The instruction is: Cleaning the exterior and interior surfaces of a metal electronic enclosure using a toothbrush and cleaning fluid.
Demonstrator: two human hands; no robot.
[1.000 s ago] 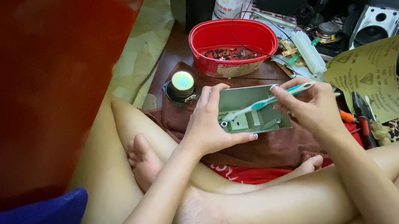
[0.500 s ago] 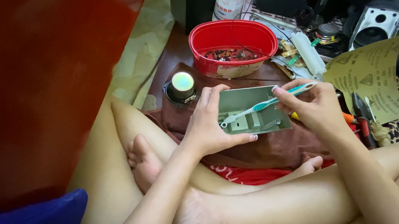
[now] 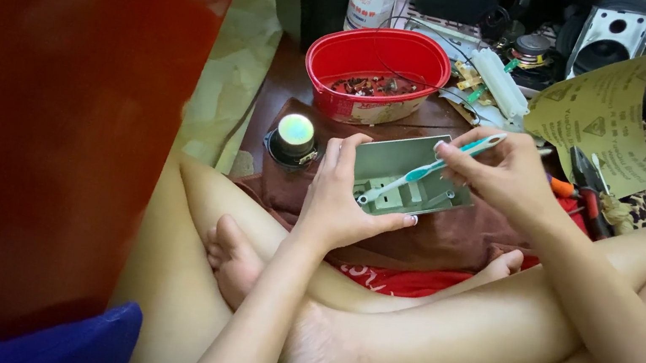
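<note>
A cluttered floor fills the upper frame, while a blurred red surface [image 3: 52,107] hides the whole left side. At centre, the left hand [image 3: 341,201] grips the near edge of a grey-green box [image 3: 413,178], fingers curled round it. The right hand [image 3: 503,174] pinches a teal toothbrush [image 3: 427,171], its bristles inside the box. Behind sits a red tub [image 3: 378,70], its contents too small to identify.
</note>
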